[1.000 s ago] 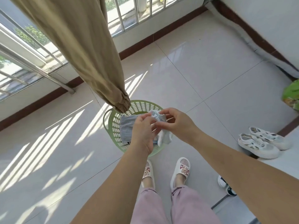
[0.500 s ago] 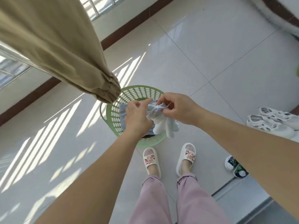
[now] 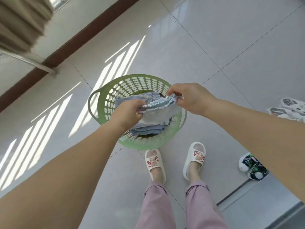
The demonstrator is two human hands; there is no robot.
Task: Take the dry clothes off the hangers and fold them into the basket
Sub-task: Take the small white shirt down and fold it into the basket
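Head view, looking down. Left hand (image 3: 127,113) at centre, back of hand up, fingers curled under and pinching the left end of a small pale blue frilled-edge garment (image 3: 159,109). Right hand (image 3: 189,98) at about 2 o'clock from the left hand, fingers and thumb curled, pinching the right end of the same garment at its ruffled hem. The garment is stretched between the two hands, its frilled edge running left to right and the rest hanging below, directly over the open mouth of a green perforated laundry basket (image 3: 132,83). Whether the hanging part touches what lies below, cannot tell.

Inside the basket, folded blue-grey clothes (image 3: 146,130) are stacked, showing at 6 o'clock under the held garment and at 10 o'clock behind the left hand. The basket stands on a glossy tiled floor (image 3: 214,47) with a loop handle at its 9 o'clock side.

At 6 o'clock from the basket, the person's feet in white slippers (image 3: 155,164) with a bear print, pink trousers (image 3: 156,205) above them. At 4 o'clock, a dark sneaker (image 3: 252,166). At 3 o'clock, frame edge, white sandals (image 3: 287,109), blurred. At 10 o'clock, top corner, hanging beige fabric (image 3: 19,22), blurred. Sun stripes on the floor at 9 o'clock.
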